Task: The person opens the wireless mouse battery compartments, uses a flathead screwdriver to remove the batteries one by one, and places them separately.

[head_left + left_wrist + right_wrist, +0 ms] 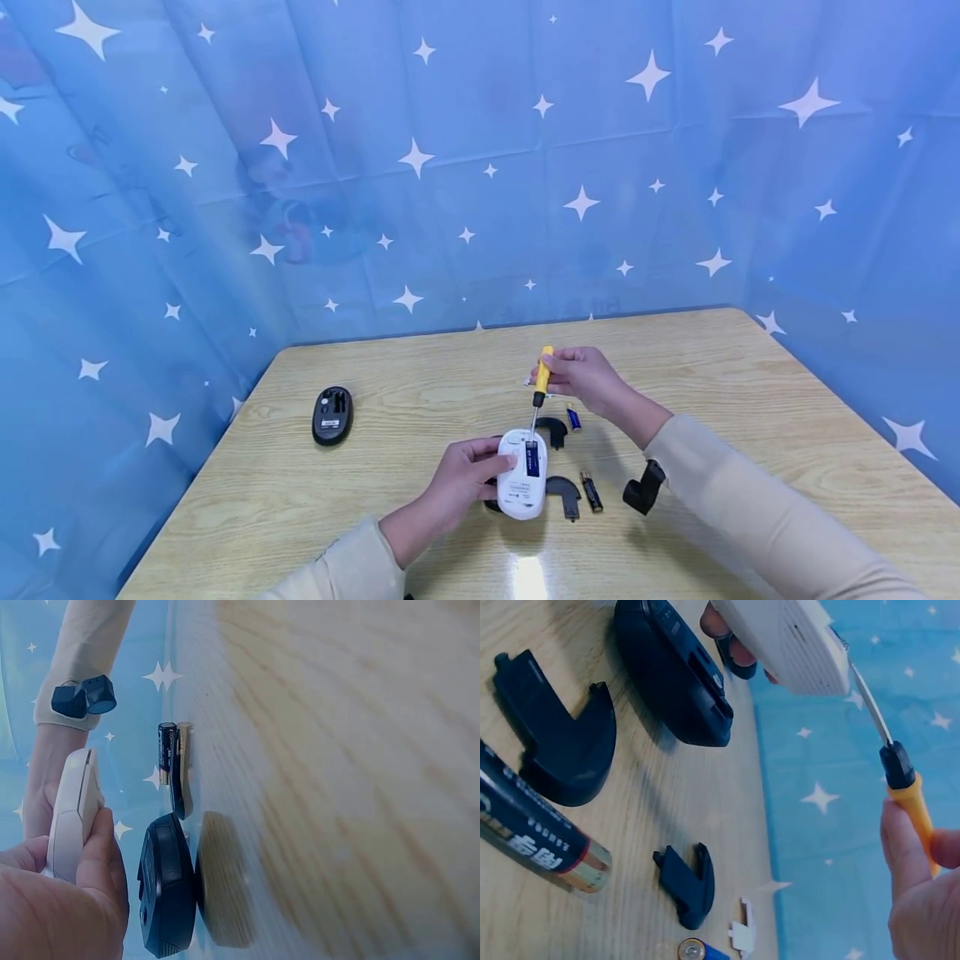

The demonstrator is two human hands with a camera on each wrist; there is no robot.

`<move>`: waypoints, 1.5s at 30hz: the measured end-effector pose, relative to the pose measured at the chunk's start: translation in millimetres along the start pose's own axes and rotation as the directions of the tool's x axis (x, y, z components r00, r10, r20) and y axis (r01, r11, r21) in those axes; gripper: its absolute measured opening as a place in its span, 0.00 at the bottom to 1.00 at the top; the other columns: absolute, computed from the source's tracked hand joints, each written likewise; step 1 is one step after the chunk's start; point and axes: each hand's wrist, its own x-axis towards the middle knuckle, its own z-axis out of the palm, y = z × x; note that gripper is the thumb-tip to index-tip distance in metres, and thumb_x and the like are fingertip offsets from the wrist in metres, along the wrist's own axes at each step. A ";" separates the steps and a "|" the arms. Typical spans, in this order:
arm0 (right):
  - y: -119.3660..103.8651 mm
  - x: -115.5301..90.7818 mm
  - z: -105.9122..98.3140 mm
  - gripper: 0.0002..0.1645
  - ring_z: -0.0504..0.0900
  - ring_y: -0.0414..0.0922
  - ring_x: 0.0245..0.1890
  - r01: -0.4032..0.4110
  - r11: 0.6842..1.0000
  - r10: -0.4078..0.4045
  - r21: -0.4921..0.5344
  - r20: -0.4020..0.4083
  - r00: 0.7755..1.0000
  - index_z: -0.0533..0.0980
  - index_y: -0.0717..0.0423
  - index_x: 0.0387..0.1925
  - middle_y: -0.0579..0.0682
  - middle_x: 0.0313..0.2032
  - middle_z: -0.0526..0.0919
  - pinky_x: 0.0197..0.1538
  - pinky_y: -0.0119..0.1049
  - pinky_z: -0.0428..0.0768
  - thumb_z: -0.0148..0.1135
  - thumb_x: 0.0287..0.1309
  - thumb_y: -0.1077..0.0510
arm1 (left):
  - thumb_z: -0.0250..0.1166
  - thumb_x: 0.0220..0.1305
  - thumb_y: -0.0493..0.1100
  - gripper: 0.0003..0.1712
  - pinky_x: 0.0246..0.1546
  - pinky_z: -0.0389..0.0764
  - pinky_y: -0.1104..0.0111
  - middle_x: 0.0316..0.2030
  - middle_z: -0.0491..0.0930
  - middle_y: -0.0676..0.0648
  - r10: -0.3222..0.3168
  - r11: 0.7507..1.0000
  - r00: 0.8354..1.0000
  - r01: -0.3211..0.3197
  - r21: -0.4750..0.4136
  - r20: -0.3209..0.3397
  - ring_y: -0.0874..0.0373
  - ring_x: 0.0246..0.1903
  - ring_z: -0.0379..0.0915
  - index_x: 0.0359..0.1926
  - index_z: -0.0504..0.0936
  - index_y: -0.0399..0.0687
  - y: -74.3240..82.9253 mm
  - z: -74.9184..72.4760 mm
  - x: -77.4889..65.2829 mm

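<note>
In the head view my left hand (453,479) grips a white computer mouse (517,502) above the table, its underside facing up. A dark blue battery (533,463) sits in the mouse's uncovered compartment. My right hand (588,379) holds a screwdriver (543,367) by its yellow handle, the shaft pointing down. The screwdriver's tip is at the end of the compartment, beside the battery. In the right wrist view the metal shaft (873,705) reaches the mouse's edge. The left wrist view shows fingers and thumb on both sides of the white mouse (71,814).
Below the white mouse lies a black mouse (664,682). Two black covers (553,431) (564,495), a black battery (591,492) and a blue battery (573,418) lie just right of it. A small white cover (742,935) is farther back. Another black mouse (332,415) rests upside down at left.
</note>
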 end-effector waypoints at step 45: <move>-5.2 -10.9 5.8 0.24 0.84 0.49 0.45 0.087 0.996 -0.089 -0.037 -0.051 0.995 0.68 0.75 0.58 0.62 0.44 0.83 0.47 0.34 0.83 0.52 0.72 0.58 | 0.62 0.63 0.35 0.19 0.38 0.86 0.61 0.37 0.82 0.44 0.000 1.000 1.000 0.000 -0.015 -0.013 0.54 0.37 0.81 0.52 0.77 0.25 2.7 -2.7 5.0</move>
